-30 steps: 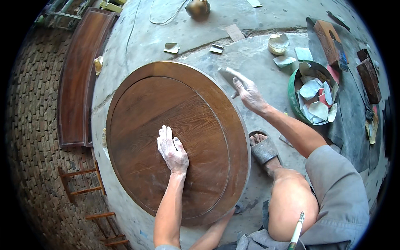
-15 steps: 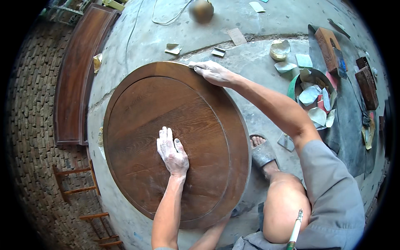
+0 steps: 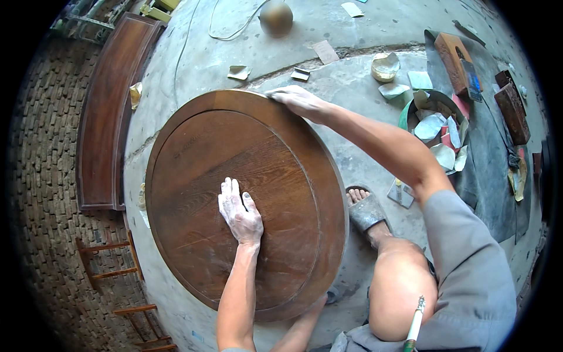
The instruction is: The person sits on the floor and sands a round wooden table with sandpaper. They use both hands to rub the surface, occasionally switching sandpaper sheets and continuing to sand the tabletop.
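Observation:
A large round dark-brown wooden tabletop [image 3: 193,158] with a raised rim lies flat on the concrete floor in front of me. My left hand [image 3: 239,212], dusted white, rests flat on its middle, palm down, holding nothing. My right arm reaches across to the far rim, where my right hand [image 3: 296,98] presses a small grey piece of sandpaper [image 3: 272,92] against the edge. Only a sliver of the paper shows beyond my fingertips.
A green basin [image 3: 404,120] of sandpaper scraps stands to the right, beside a pale bowl [image 3: 384,66] and a wood block [image 3: 454,53]. A long dark wooden panel [image 3: 108,111] lies at the left, stool frames [image 3: 108,258] below it. My sandalled foot [image 3: 363,208] touches the tabletop's right edge.
My right hand swung left from beyond the tabletop's right side to its far rim, carrying the grey paper. My left hand stayed flat on the wood.

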`<state>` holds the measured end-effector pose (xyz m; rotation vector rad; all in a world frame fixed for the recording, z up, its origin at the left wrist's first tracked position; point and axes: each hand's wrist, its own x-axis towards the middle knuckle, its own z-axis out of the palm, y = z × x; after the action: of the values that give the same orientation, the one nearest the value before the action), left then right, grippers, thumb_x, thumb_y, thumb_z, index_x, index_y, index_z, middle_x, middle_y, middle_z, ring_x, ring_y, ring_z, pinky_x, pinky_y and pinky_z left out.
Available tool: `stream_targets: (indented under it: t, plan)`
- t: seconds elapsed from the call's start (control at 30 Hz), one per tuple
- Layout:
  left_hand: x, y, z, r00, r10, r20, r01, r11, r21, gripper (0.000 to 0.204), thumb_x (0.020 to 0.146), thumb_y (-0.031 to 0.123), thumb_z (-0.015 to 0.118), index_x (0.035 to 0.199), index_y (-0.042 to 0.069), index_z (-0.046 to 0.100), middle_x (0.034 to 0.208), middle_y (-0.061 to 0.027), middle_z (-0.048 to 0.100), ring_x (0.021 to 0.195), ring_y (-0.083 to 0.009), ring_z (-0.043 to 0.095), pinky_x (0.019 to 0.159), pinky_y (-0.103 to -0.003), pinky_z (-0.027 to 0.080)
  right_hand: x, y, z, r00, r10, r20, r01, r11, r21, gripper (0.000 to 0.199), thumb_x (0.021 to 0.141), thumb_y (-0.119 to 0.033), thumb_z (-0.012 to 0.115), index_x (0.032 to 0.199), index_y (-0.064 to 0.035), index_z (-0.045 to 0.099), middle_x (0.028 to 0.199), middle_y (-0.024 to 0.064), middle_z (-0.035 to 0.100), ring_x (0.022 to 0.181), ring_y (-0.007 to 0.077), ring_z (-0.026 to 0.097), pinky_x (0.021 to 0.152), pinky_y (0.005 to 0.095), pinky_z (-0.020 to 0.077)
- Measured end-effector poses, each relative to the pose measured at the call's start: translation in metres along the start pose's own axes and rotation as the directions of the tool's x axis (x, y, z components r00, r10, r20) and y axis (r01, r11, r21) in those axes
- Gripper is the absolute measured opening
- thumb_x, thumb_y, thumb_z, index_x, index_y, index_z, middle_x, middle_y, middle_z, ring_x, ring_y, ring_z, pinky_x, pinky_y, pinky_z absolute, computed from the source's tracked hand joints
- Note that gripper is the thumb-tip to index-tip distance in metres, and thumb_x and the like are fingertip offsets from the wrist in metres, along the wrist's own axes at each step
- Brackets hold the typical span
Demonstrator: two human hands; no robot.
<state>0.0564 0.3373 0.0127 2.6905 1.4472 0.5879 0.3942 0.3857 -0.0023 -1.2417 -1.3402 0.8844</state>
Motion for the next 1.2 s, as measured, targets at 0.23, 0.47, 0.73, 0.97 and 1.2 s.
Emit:
stream_targets:
  t: [0.23,0.47,0.73,0.97,1.2]
  plan:
    - [-0.004,-0.003,-0.012,0.999,-0.033,0.035,0.032,0.999,0.035,0.046,0.107,0.021,0.047,0.146,-0.001,0.051,0.158,-0.0174,0.045,0.150,-0.0334,0.037,0.124,-0.052,0.025,-0.160,-0.052,0.005,0.916,0.402,-0.004,-0.372,0.850,0.372,0.050,0.108,-0.027,0.045,0.146,0.0048,0.052,0.150,0.0198,0.056,0.143,0.0284,0.047,0.120,0.0362,0.0328]
    - [-0.005,-0.001,-0.003,0.999,-0.025,0.046,0.025,1.000,0.001,0.046,0.107,0.021,0.047,0.147,-0.001,0.050,0.158,-0.0179,0.045,0.150,-0.0332,0.037,0.124,-0.052,0.025,-0.100,-0.036,0.007,0.964,0.262,-0.053,-0.245,0.946,0.214,0.050,0.107,-0.025,0.040,0.145,0.0055,0.050,0.142,0.0212,0.061,0.128,0.0252,0.055,0.110,0.0324,0.0388]
    - [-0.005,0.000,-0.004,1.000,-0.011,0.023,0.010,0.999,0.032,0.046,0.108,0.024,0.047,0.147,-0.001,0.051,0.157,-0.0175,0.047,0.148,-0.0338,0.039,0.123,-0.050,0.025,-0.113,-0.023,0.022,0.982,0.073,-0.175,-0.083,0.995,-0.048,0.039,0.106,-0.015,0.041,0.136,0.0062,0.053,0.138,0.0296,0.057,0.131,0.0363,0.056,0.111,0.0412,0.0415]
    - [-0.003,-0.001,-0.001,1.000,-0.005,0.015,0.005,1.000,0.017,0.046,0.107,0.022,0.048,0.147,0.000,0.051,0.157,-0.0177,0.047,0.148,-0.0333,0.040,0.123,-0.051,0.026,-0.006,0.006,0.016,0.987,-0.144,-0.068,0.134,0.983,-0.127,0.026,0.103,-0.017,0.041,0.109,0.0044,0.055,0.101,0.0317,0.062,0.086,0.0418,0.060,0.084,0.0467,0.0477]
    - [-0.002,0.001,-0.004,1.000,-0.013,0.008,0.012,1.000,0.019,0.046,0.108,0.024,0.047,0.147,0.000,0.051,0.157,-0.0176,0.047,0.148,-0.0336,0.039,0.123,-0.050,0.026,-0.199,-0.054,0.025,0.984,0.100,-0.150,-0.111,0.992,-0.067,0.046,0.104,-0.006,0.047,0.149,0.0065,0.046,0.154,0.0295,0.045,0.148,0.0374,0.039,0.124,0.0416,0.0298]
